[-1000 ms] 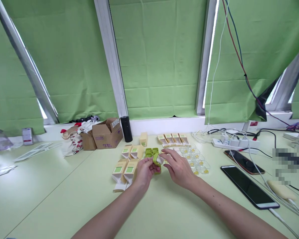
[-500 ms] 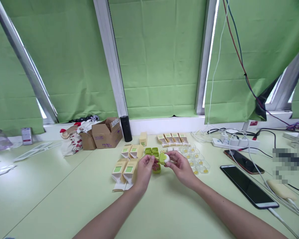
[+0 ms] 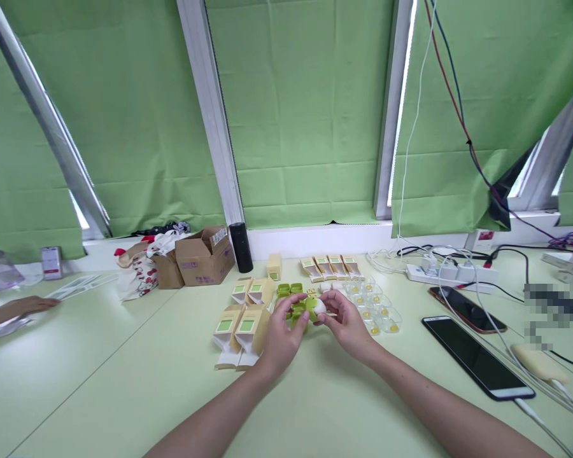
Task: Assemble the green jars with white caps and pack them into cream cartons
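A small rounded green-and-white piece [image 3: 318, 307] is held up between my two hands above the table. My right hand [image 3: 347, 322] pinches its white side, while the fingers of my left hand [image 3: 282, 336] close on its green side. Just behind and below it sit several small green square cups [image 3: 290, 290], partly hidden by my left hand. To the left stand several open cream cartons with green labels [image 3: 247, 326]. Clear plastic domed shells with yellow bits inside [image 3: 373, 299] lie to the right of my right hand.
A row of open cartons [image 3: 329, 267] and one closed carton [image 3: 274, 266] stand farther back. Beyond are a cardboard box [image 3: 205, 257] and black cylinder [image 3: 241, 247]. Phones [image 3: 477, 356] and cables lie right. Another person's hand [image 3: 35, 305] rests at far left.
My left hand has come up from the green cups and its fingers now grip the green side of the piece. Another person's hand has appeared at the far left.
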`<state>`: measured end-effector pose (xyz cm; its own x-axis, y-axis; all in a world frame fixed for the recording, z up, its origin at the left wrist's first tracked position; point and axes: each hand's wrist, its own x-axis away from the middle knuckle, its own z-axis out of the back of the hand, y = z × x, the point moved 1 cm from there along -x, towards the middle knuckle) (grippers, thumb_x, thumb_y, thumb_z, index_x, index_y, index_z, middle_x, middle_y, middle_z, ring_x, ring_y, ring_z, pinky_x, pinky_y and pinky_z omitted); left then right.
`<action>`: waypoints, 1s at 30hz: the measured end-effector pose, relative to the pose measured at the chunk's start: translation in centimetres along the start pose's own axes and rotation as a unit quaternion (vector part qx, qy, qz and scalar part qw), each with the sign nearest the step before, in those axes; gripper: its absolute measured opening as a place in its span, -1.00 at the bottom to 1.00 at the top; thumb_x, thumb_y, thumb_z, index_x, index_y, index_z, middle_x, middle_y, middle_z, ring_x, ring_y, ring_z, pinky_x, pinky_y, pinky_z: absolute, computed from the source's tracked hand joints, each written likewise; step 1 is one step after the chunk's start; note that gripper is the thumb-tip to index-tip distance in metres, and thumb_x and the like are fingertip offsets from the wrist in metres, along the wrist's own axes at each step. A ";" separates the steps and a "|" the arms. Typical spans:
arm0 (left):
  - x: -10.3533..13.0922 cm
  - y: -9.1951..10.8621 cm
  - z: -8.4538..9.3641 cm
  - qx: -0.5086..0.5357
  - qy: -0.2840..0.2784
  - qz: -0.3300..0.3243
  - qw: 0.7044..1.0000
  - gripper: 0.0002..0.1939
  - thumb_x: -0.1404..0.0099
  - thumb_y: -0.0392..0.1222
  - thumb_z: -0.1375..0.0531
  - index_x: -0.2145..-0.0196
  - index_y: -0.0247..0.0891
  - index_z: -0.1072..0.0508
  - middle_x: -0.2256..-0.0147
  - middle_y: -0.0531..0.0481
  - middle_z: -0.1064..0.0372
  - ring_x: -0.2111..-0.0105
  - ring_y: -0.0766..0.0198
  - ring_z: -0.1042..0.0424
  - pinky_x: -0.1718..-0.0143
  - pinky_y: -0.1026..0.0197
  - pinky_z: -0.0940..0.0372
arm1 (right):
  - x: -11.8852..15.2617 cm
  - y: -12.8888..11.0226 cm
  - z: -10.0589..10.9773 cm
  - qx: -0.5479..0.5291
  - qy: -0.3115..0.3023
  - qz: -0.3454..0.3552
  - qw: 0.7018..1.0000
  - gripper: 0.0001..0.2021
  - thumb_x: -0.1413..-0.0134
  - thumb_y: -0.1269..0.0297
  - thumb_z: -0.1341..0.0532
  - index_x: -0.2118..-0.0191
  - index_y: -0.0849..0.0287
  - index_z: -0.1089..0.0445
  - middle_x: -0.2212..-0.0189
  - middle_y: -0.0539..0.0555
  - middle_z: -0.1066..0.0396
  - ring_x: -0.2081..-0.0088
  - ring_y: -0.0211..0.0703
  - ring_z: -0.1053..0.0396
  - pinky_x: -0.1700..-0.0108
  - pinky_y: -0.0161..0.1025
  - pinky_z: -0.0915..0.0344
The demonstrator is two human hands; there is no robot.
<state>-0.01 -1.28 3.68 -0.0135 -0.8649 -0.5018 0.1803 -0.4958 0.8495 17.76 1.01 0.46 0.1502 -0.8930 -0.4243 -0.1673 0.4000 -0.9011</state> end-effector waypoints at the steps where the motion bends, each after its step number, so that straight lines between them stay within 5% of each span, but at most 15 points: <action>1: 0.1 0.1 0.0 -0.008 -0.002 -0.012 1.000 -0.66 -0.28 -0.03 -0.38 0.01 -0.15 -0.64 0.01 -0.21 -0.54 -0.02 -0.02 -0.48 -0.08 0.06 -0.34 | 0.0 0.1 0.0 0.005 -0.001 -0.002 1.000 -0.67 -0.13 0.09 -0.41 0.10 0.06 -0.35 0.16 0.05 -0.46 0.12 -0.09 -0.48 0.13 -0.12 -0.53; 6: 0.1 -0.4 -0.1 -0.063 -0.028 -0.059 0.996 -0.68 -0.36 -0.07 -0.31 -0.03 -0.17 -0.60 0.00 -0.19 -0.50 -0.11 -0.01 -0.43 -0.17 -0.03 -0.32 | 0.1 0.3 0.0 0.044 0.015 -0.005 0.999 -0.67 -0.04 0.26 -0.41 0.10 0.05 -0.34 0.11 0.05 -0.43 0.05 -0.07 -0.46 0.19 -0.21 -0.47; 11: 0.0 -0.8 -0.2 -0.087 -0.043 -0.072 0.993 -0.70 -0.39 -0.10 -0.27 -0.04 -0.18 -0.57 0.00 -0.17 -0.53 0.03 0.06 -0.49 -0.03 0.01 -0.41 | 0.2 0.0 0.0 0.079 0.030 0.010 0.996 -0.64 -0.02 0.33 -0.36 0.06 0.02 -0.31 0.06 0.06 -0.42 0.01 -0.06 -0.44 0.16 -0.19 -0.44; 30: 0.0 -2.0 -1.2 0.082 -0.056 0.050 0.994 -0.61 -0.35 0.02 -0.32 -0.01 -0.26 -0.52 0.12 -0.17 -0.56 0.14 0.12 -0.57 0.05 0.07 -0.50 | 0.7 -0.3 -0.1 0.167 0.039 0.079 0.982 -0.60 -0.09 0.37 -0.28 -0.07 0.03 -0.32 -0.02 0.13 -0.44 -0.06 0.01 -0.44 0.08 -0.09 -0.51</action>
<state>0.80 -0.14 1.78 -0.1154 -0.9089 -0.4007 0.0241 -0.4058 0.9136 17.84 0.29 0.46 0.0709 -0.8222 -0.5647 0.1476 0.5686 -0.8093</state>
